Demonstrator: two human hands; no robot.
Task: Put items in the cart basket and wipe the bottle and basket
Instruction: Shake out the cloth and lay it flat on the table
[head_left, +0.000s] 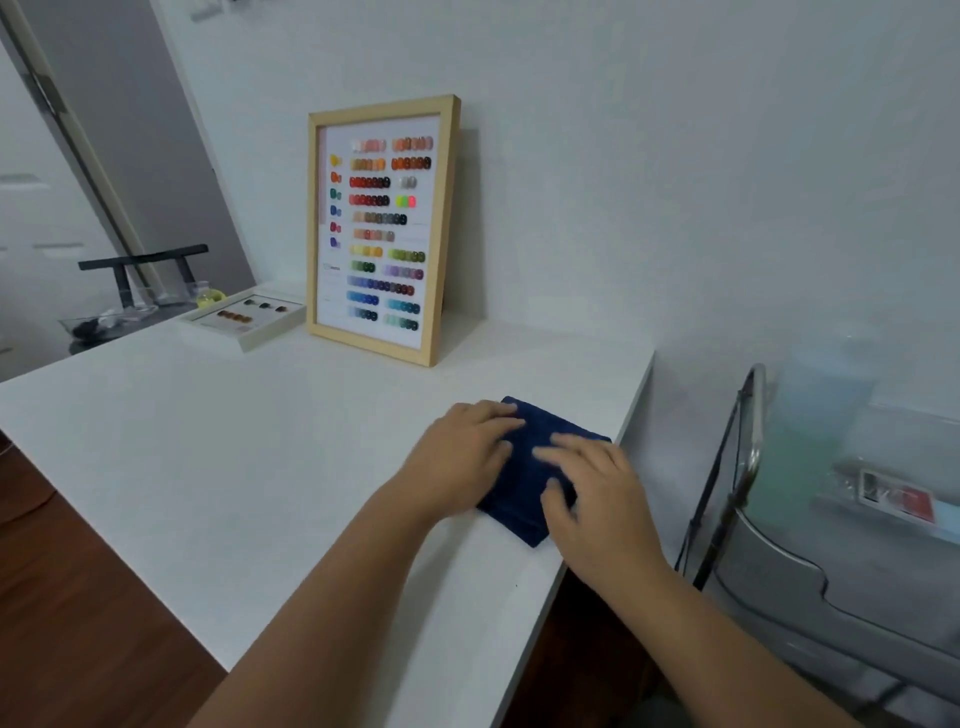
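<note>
A folded dark blue cloth (524, 467) lies near the right edge of the white table (260, 441). My left hand (462, 457) rests flat on the cloth's left side, fingers spread. My right hand (597, 493) lies on its right side, fingers apart and slightly curled over the fabric. To the right of the table stands the cart basket (810, 566), grey with a metal handle. Inside it I see a blurred pale blue-green bottle (810, 436) and a small box with a red label (898, 501).
A wooden frame with rows of colour samples (382, 228) leans on the wall at the table's back. A flat white sample box (247, 317) lies to its left. Beyond the table stands a dark stand (145, 270) with small items. Wooden floor shows lower left.
</note>
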